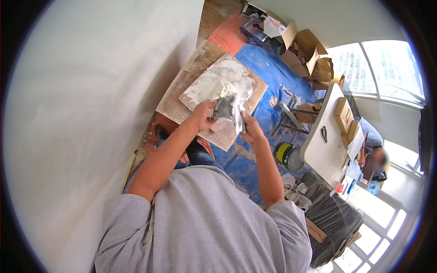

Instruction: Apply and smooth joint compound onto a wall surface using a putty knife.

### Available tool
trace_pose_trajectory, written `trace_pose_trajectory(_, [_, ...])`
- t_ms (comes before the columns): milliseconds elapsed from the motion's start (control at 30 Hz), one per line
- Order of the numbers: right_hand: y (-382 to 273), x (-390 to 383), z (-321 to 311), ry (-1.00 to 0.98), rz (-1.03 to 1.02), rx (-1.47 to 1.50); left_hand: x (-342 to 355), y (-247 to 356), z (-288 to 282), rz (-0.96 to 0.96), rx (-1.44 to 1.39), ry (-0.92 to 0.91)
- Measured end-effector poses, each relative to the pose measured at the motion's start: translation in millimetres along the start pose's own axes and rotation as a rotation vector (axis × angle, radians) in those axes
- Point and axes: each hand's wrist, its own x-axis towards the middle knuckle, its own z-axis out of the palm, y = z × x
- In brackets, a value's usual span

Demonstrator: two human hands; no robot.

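In front of my body, my left hand (203,116) is closed round a wide putty knife with a dark grey blade (223,108). My right hand (251,128) grips a second putty knife, whose pale, shiny blade (238,114) is turned nearly edge-on and meets or overlaps the first one. Motion smears both blades, and the fingers cover the handles. Beneath them lies a board (193,96) smeared with white putty (227,75), a thick wet heap of it just beyond the blades. That board rests on a larger brown, stained board (182,79).
A white wall (91,113) rises close on my left. Blue plastic sheeting (268,68) covers the floor. To the right are a bucket (289,156), a white table (323,145) with pliers (324,134), and a plastic-wrapped item (334,223). Another person (373,136) is beyond; open cartons (302,52) stand at the back.
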Motion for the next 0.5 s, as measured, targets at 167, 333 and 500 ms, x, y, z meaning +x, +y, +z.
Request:
trace_pose_trajectory(167, [4, -35, -33, 0.128, -0.195, -0.116, -7, 31, 15, 0.151, 0.142, 0.118])
trace_pose_trajectory(333, [-31, -86, 19, 0.193, -1.059, -1.315, 19, 23, -9, 0.365, 0.323, 0.198])
trace_pose_trajectory(500, [-14, -29, 35, 0.179, -0.995, -1.751, 27, 9, -13, 0.511, 0.803, 0.357])
